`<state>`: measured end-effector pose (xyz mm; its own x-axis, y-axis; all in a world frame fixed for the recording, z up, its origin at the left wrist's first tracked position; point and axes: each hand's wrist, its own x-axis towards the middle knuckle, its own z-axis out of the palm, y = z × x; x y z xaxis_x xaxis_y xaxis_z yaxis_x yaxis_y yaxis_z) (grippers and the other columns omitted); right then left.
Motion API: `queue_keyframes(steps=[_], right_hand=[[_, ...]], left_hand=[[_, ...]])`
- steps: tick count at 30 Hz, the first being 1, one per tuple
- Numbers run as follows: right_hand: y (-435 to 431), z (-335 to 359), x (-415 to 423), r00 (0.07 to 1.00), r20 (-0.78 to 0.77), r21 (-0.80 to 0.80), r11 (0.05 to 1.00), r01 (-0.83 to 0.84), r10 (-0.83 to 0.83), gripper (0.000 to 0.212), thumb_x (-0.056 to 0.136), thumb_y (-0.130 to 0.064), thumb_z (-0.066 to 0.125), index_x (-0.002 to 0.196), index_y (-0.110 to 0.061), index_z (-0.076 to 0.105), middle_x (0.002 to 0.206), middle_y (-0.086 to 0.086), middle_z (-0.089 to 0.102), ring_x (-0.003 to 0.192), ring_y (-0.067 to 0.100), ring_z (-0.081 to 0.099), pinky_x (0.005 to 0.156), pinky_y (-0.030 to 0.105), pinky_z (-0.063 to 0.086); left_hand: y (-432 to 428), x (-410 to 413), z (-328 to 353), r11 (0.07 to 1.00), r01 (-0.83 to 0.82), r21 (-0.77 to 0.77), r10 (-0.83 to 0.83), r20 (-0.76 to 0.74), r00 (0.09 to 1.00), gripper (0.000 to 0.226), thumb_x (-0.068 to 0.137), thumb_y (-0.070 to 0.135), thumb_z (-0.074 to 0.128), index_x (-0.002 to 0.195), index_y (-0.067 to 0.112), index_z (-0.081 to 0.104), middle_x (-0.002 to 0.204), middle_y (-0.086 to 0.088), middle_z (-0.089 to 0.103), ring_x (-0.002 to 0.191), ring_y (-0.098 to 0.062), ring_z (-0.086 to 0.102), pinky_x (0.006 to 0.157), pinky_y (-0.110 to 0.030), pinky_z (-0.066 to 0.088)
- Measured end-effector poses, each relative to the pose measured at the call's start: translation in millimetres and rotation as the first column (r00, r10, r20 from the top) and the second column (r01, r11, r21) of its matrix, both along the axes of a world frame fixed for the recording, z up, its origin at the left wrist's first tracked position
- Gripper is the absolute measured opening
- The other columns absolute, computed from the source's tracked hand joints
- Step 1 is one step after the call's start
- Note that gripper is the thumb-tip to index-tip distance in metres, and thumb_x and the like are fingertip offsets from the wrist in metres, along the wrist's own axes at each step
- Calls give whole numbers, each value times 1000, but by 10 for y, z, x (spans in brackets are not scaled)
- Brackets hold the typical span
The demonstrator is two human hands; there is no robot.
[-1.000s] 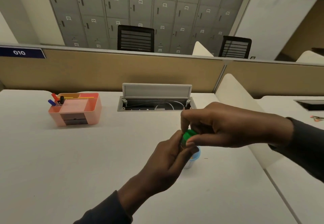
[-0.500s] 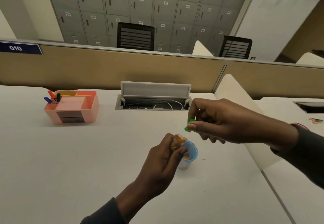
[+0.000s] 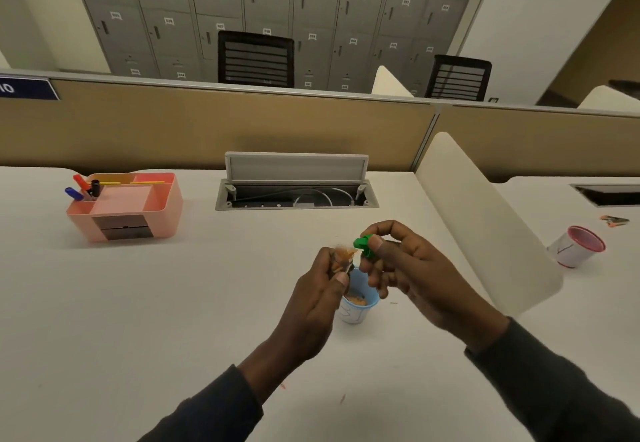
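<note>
A small green cap (image 3: 363, 246) of glossy, smooth plastic sits beside a small see-through plastic shell (image 3: 343, 257) dusted with dry orange-brown shavings. Both are above a white paper cup with a blue rim (image 3: 355, 314), its wall matt and marked in pen. The broad white desk top (image 3: 138, 320) looks like smooth laminate with a dull sheen. The pink desk organiser (image 3: 166, 206) is moulded plastic, satin-smooth. Behind, the tan partition (image 3: 207, 130) appears cloth-covered and matt, and the grey lockers (image 3: 277, 8) look like painted sheet metal. The cream side divider (image 3: 485, 233) is smooth and matt. The dark sleeves (image 3: 554, 389) look like soft, matt cloth.
</note>
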<state>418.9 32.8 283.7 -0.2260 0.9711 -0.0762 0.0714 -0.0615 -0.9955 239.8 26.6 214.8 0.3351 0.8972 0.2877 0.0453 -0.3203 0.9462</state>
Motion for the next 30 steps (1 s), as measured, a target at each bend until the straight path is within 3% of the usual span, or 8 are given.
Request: queue_keyframes(steps=[4, 9, 13, 17, 22, 25, 30], right_hand=[[-76, -393, 82, 950, -228, -92, 976, 196, -212, 35, 91, -34, 60, 113, -7, 61, 82, 15, 69, 65, 20, 62, 53, 26, 53], [-273, -965, 229, 849, -311, -259, 898, 356, -427, 37, 88, -33, 63, 113, -7, 61, 85, 16, 68, 68, 22, 64, 56, 28, 53], [-469, -1345, 308, 798, -306, -371, 837, 403, -519, 34, 86, -32, 63, 110, -7, 62, 85, 17, 69, 68, 22, 66, 55, 28, 55], [-608, -1597, 350, 792, -269, -427, 805, 413, -549, 30, 95, -29, 58, 114, -5, 62, 87, 19, 70, 71, 24, 67, 57, 30, 56], [-661, -1729, 353, 794, -238, -448, 789, 421, -559, 30, 96, -28, 58, 115, -6, 62, 86, 18, 72, 71, 24, 68, 58, 31, 57], [-657, -1755, 354, 801, -225, -448, 789, 421, -555, 32, 94, -31, 60, 115, -7, 62, 86, 18, 72, 71, 24, 68, 58, 31, 57], [-627, -1784, 375, 816, -192, -438, 791, 426, -546, 25, 101, -29, 55, 117, -10, 62, 86, 16, 73, 72, 24, 69, 60, 32, 57]], left_hand=[[206, 51, -291, 1000, 8, -8, -9, -132, 991, 14, 101, 26, 39, 106, 22, 51, 87, 9, 58, 73, -3, 53, 64, -17, 44], [527, 77, -735, 998, 22, 60, 3, -396, 918, 17, 104, 22, 48, 120, 20, 54, 106, 5, 57, 90, -4, 55, 80, -21, 45], [774, 144, -872, 988, 95, 118, 0, -625, 781, 25, 103, 24, 49, 126, 20, 57, 104, 0, 52, 88, -20, 57, 80, -34, 49], [973, 222, -888, 963, 198, 180, 24, -795, 607, 20, 98, 14, 53, 118, 14, 59, 105, -9, 56, 89, -31, 61, 76, -45, 52], [1084, 392, -813, 928, 304, 216, 45, -873, 485, 28, 92, 18, 67, 114, 18, 50, 110, -8, 65, 88, -27, 63, 64, -32, 46], [1119, 529, -766, 867, 414, 278, 96, -908, 408, 35, 89, 23, 71, 120, 16, 56, 111, -8, 63, 92, -27, 62, 65, -30, 43], [1073, 675, -766, 815, 450, 365, 195, -904, 380, 39, 84, 24, 77, 120, 13, 66, 108, -11, 64, 94, -29, 62, 69, -31, 39]])
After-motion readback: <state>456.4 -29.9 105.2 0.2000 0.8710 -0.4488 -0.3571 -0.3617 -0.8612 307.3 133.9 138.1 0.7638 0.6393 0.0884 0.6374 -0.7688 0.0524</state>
